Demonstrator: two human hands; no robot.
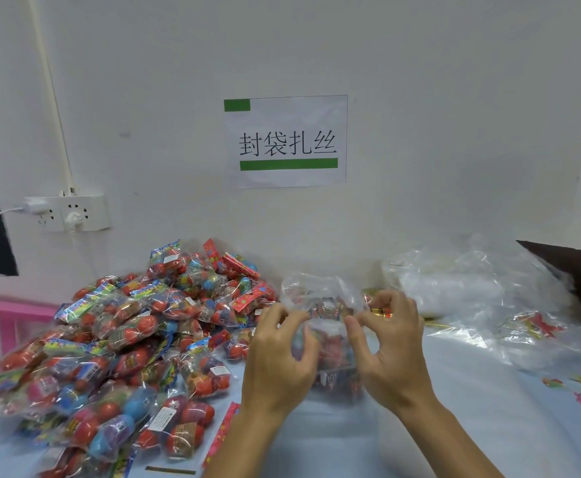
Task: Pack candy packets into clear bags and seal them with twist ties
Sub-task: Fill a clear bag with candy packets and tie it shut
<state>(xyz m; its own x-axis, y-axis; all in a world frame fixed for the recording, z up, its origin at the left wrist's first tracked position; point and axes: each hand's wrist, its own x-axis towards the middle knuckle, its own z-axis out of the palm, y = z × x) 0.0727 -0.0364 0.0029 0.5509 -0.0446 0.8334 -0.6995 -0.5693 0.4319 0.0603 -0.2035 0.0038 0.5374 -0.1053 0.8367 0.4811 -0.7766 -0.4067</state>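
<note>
Both hands pinch a clear bag (323, 305) of candy at centre frame: left hand (278, 357) and right hand (385, 343) with fingers curled on its neck. A heap of candy packets (109, 339) fills the lower left.

I face a plain white wall (420, 98) with a paper sign (285, 141) taped to it, printed in black characters with green bars. To my left a white power strip (70, 212) hangs under a cable conduit (53, 98). Below lie a pale blue tabletop (472, 426) and pink furniture (9, 315).
</note>
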